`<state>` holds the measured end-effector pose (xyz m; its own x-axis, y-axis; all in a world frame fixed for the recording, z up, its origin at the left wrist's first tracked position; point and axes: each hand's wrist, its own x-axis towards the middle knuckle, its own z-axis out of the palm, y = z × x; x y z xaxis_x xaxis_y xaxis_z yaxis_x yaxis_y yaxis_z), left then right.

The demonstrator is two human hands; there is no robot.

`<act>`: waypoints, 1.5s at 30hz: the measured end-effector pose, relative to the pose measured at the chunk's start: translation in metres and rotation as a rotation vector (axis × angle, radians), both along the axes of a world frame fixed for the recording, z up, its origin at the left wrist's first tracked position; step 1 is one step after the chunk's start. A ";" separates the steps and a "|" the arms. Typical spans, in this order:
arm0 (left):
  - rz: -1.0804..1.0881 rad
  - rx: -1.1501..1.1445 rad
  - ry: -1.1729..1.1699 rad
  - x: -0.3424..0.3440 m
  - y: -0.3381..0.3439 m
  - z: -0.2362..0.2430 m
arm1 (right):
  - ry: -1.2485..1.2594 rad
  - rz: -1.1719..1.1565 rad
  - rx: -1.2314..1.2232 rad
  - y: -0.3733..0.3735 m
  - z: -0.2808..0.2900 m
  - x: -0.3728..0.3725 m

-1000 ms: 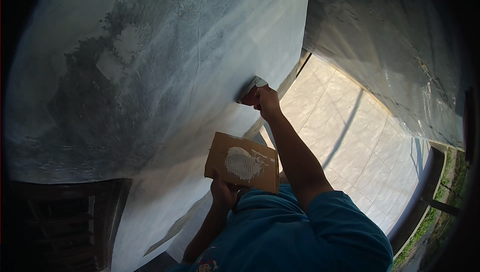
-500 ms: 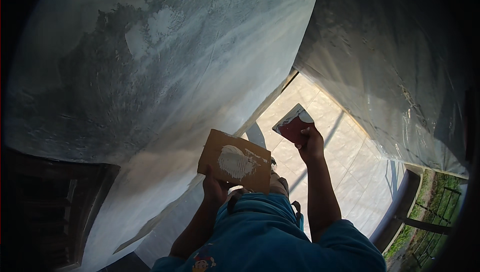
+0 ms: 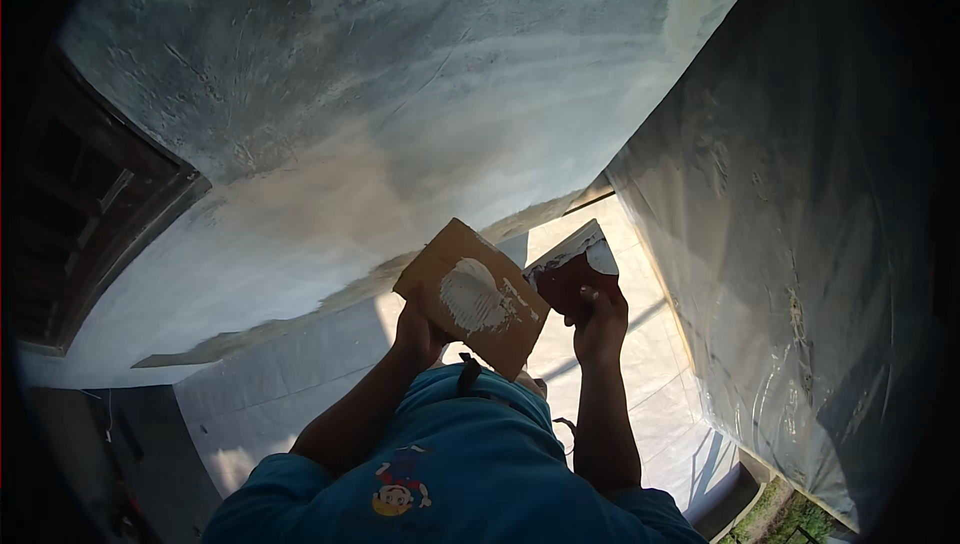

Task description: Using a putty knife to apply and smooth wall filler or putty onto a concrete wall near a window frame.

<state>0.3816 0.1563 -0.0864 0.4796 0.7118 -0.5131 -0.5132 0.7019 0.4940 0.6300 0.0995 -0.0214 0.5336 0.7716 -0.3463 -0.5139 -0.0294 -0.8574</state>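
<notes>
A flat brown board (image 3: 437, 262) rests in my left hand (image 3: 415, 337), with the fingers closed on its lower left edge. White paste (image 3: 468, 296) is spread in a ridged patch at its middle. My right hand (image 3: 601, 324) grips a wide, flat putty scraper (image 3: 566, 281) with a dark red face; white paste coats its upper edge and one corner. The scraper's left side meets or overlaps the board's right edge; I cannot tell whether they touch. Beside both hands, on the left, rises a wall (image 3: 350, 144) smeared in grey and white.
A dark wooden frame with bars (image 3: 110, 194) is set in the wall at the left. Grey plastic sheeting (image 3: 790, 264) hangs along the right side. Below lies a pale tiled floor (image 3: 650, 329) with sunlight and shadows. Grass (image 3: 795, 519) shows at the lower right.
The scraper has come left and turned, closing the gap to the board. The board has tilted clockwise. My view has swung, so the wall and frame sit higher.
</notes>
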 end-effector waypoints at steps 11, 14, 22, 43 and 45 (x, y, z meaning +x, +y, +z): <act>0.098 -0.084 0.064 0.113 -0.085 0.019 | -0.322 0.345 -0.074 -0.059 0.003 0.094; 0.075 -0.034 0.069 0.121 -0.097 0.023 | -0.284 0.330 -0.073 -0.066 0.012 0.106; 0.087 -0.026 0.086 0.138 -0.107 0.042 | -0.334 0.378 0.040 -0.073 0.015 0.127; 0.042 0.190 0.131 0.146 -0.100 0.050 | -0.860 0.940 -0.134 -0.035 0.056 0.128; 0.045 0.159 0.161 0.145 -0.099 0.050 | -0.888 0.964 -0.126 -0.032 0.054 0.128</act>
